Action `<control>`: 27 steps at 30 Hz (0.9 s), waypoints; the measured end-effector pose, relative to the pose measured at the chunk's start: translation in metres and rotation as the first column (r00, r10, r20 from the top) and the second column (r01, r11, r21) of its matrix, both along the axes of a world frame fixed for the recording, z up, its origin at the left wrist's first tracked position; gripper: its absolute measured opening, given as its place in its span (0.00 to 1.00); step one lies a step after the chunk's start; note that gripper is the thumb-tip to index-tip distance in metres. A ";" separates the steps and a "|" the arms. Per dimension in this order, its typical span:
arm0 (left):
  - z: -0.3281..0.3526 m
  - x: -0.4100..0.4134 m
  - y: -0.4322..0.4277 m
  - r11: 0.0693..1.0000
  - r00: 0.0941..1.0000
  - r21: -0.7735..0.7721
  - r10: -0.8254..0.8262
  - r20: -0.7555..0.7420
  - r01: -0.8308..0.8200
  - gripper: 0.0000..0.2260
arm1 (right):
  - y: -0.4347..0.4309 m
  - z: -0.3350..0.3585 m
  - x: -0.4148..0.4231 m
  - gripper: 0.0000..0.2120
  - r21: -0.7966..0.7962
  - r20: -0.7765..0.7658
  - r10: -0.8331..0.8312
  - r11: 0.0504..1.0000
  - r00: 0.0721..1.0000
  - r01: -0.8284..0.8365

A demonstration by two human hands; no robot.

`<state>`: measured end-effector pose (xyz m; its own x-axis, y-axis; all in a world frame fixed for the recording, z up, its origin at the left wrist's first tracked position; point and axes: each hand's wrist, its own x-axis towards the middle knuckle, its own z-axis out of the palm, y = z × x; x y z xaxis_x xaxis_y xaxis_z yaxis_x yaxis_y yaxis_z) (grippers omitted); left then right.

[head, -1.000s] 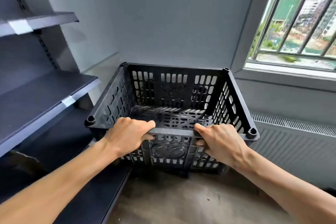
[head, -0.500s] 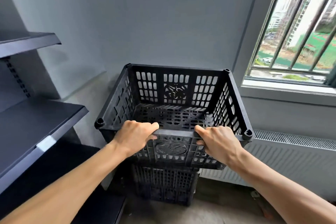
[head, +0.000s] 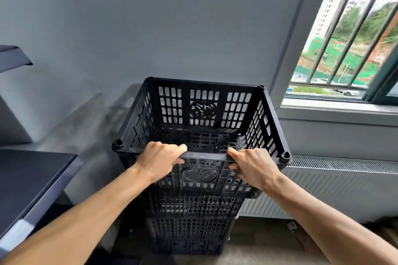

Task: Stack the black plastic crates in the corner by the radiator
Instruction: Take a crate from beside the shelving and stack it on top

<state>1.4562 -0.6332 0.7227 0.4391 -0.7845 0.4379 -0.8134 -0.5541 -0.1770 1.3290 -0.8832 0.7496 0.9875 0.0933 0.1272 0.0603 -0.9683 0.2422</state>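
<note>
No text is readable; the crate [head: 202,118] bears only indistinct moulded emblems.

Black plastic crate [head: 202,114] with a grid of slotted openings and a round moulded emblem, black latticed crates stacked beneath [head: 191,224], grey-blue wall [head: 150,17], pale grey ribbed radiator [head: 336,187], dark navy shelf [head: 28,178], green netting outside window [head: 349,38].

Both bare forearms reach forward from the near edge, converging toward the middle of the scene. The left hand [head: 160,158] is closed over the near rim of the top crate [head: 202,122], knuckles up, thumb pointing right along the rim. The right hand [head: 253,166] grips the same rim just to the right, fingers curled under, wrist bent slightly outward.
</note>
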 end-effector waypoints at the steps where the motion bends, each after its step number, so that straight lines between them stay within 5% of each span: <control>1: -0.002 0.006 -0.003 1.000 1.000 0.008 0.003 -0.011 -0.002 0.13 | -0.003 -0.001 0.006 0.20 -0.005 -0.002 -0.002 1.000 1.000 0.002; 12: -0.006 0.068 -0.028 0.994 0.993 0.088 0.075 -0.093 -0.067 0.12 | -0.037 -0.016 0.078 0.12 0.059 0.010 0.093 0.994 0.996 -0.094; 27: -0.003 0.091 -0.038 0.979 0.976 0.154 0.159 -0.148 -0.136 0.15 | -0.062 -0.021 0.117 0.13 0.072 0.008 0.135 0.988 0.991 -0.135</control>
